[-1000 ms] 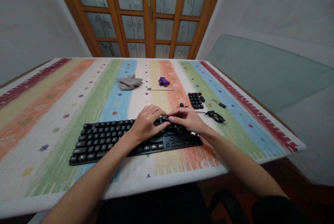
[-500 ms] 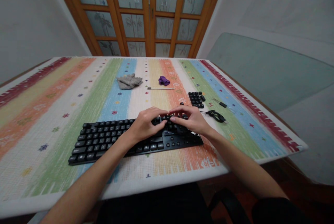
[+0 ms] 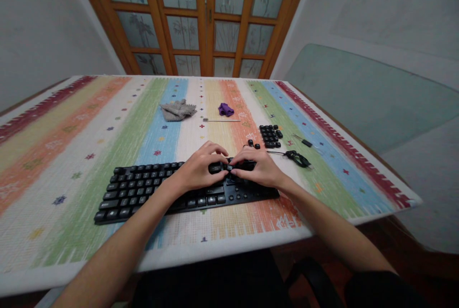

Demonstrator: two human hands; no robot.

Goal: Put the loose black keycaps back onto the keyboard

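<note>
A black keyboard (image 3: 143, 188) lies across the front of the table, and the keys at its right end are off, leaving bare switches. Over that end, my left hand (image 3: 201, 167) and my right hand (image 3: 260, 167) meet, thumbs and fingers curled in a pinch around a small black keycap (image 3: 230, 168). Whether this keycap is still seated on the keyboard is hard to see. Loose black keycaps (image 3: 269, 136) stand grouped on the cloth beyond my right hand, with two single ones (image 3: 257, 146) just beside them.
A crumpled grey cloth (image 3: 178, 110) and a purple cloth (image 3: 225, 109) lie farther back. A thin brush (image 3: 222, 120) rests in front of the purple one. To the right are a coiled black cable (image 3: 297, 158) and a small wire tool with a black handle (image 3: 306, 143).
Both hands have shifted slightly left and down along the keyboard, and a keycap now shows between their fingertips. A second single keycap has come into sight behind my right hand.
</note>
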